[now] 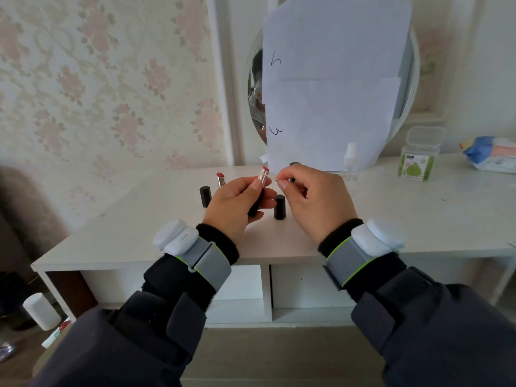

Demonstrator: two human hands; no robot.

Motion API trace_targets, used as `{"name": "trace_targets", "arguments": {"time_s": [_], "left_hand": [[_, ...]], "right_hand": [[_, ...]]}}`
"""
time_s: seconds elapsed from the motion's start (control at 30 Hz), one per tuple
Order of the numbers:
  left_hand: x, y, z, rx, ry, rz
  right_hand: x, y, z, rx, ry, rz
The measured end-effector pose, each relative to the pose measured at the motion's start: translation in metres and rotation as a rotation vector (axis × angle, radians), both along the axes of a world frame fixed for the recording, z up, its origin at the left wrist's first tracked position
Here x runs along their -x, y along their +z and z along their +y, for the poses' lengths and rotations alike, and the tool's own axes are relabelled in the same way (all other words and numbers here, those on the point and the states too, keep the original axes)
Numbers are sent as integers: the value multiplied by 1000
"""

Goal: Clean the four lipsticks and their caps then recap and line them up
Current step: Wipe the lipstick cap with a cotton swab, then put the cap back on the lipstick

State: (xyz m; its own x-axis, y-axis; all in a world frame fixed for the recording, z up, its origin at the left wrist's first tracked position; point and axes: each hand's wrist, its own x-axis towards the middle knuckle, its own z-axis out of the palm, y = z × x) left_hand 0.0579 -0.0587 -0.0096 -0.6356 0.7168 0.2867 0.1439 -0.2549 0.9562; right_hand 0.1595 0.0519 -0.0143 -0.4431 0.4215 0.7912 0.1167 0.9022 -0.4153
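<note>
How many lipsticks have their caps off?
2. One lipstick is held in the left hand; another stands behind it on the table. Hands may hide more.

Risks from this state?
1. The left hand holds an uncapped lipstick with its red tip bare; the right hand, pinching something small close by, may smear or dent it.
2. The black cap stands between the hands; a wrist may topple it.
3. The second open lipstick stands exposed behind.

Place: a home bedroom or dressing corner.
Signs: floral wallpaper (111,79), round mirror (255,99) above a white vanity surface (418,219), wipes pack (494,155).
</note>
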Motion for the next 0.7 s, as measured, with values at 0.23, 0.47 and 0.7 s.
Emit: {"name": "trace_targets", "arguments": {"time_s": [0.23,0.47,0.7], "left_hand": [[-1,1,1,-4,4,-10],[-2,1,1,-27,64,-52],[3,-3,4,70,245,106]], "right_hand": [[-1,0,-1,1,12,8],[-3,2,-5,14,48,115],[-3,0,-3,59,-9,132]]}}
